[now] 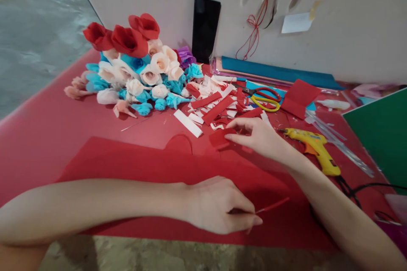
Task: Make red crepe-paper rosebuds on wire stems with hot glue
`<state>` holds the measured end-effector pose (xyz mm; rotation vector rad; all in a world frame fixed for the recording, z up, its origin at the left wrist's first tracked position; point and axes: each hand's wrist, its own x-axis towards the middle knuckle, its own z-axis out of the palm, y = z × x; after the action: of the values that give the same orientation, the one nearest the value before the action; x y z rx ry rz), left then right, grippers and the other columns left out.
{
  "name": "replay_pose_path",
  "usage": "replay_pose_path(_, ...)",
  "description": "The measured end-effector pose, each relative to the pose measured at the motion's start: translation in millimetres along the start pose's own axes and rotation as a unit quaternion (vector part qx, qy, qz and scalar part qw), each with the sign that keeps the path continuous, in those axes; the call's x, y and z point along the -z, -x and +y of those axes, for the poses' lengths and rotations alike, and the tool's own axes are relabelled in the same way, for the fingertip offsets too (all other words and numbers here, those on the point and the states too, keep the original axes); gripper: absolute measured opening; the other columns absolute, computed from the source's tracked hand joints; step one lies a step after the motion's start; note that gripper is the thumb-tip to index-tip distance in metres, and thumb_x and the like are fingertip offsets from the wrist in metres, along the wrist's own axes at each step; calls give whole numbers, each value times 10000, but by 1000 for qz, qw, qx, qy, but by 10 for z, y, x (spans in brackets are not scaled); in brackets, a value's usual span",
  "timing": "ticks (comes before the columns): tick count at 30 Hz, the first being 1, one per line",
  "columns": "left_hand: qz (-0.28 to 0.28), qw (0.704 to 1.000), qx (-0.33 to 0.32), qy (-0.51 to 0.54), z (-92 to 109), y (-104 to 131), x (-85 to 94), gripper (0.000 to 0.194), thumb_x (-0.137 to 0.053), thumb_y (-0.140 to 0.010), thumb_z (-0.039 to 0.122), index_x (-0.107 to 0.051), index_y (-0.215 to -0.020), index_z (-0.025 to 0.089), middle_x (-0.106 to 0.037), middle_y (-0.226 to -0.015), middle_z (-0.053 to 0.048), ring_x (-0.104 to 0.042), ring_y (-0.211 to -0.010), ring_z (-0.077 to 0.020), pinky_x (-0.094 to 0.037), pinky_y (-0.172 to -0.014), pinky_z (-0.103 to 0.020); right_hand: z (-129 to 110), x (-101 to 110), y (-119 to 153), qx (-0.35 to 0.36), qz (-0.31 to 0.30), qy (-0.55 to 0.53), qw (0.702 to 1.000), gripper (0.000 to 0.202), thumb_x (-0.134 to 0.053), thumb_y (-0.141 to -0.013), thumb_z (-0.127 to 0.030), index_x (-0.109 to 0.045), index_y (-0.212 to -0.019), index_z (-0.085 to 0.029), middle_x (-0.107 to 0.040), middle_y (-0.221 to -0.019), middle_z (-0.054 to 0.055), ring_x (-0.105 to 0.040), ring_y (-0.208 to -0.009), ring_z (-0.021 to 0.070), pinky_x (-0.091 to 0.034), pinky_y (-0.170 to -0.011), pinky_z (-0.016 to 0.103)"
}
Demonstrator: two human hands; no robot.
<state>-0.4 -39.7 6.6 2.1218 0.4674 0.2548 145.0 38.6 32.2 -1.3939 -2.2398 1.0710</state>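
Observation:
In the foreground my left hand (pixel 222 205) is closed, its thumb and fingers pinching a thin wire whose end (pixel 276 205) is wrapped in red and points right. Farther up the table, my right hand (pixel 259 139) has thumb and fingertips at the edge of a small red paper piece (pixel 218 139), which it seems to pinch. A large red paper sheet (pixel 127 161) lies under both arms. Just left of the right hand, a rounded red paper petal (pixel 179 143) rests near the sheet's far edge. White and red paper scraps (pixel 219 106) are heaped beyond the right hand.
Handmade paper flowers (pixel 136 72) in red, white and blue pile up at the back left. Scissors (pixel 265 97) lie on the scraps. A yellow glue gun (pixel 314 148) with a black cable sits at the right. A dark phone (pixel 206 29) leans against the wall.

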Motion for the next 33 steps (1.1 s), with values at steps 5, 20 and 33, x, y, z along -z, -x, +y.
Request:
replay_pose_path(5, 13, 993, 112, -27, 196, 198, 212, 306, -325, -906, 241, -572, -739, 172, -643, -658, 12, -578, -575, -84, -403, -554, -172, 36, -38, 20, 7, -40, -9, 999, 82, -541, -734, -196, -603, -757, -147, -574, -664, -17, -470, -569, 72, -348, -552, 203)
replay_pose_path(20, 126, 906, 320, -246, -316, 641, 368, 309, -465, -818, 401, -567, -1027, 197, -509, -516, 46, -491, -438, -105, -321, -450, -196, 144, -94, 1, 24, -41, -7, 999, 105, -520, -744, -213, -607, -766, -157, -589, -703, -1, -491, -602, 88, -346, -607, 225)
replay_pose_path(33, 204, 868, 181, -416, -283, 706, 248, 139, -492, -812, 243, -597, -730, 203, -542, -433, 54, -500, -373, -121, -305, -413, -220, 116, -103, 19, 45, -68, -12, 997, 93, -502, -771, -210, -590, -765, -181, -567, -674, -24, -481, -574, 78, -346, -559, 205)
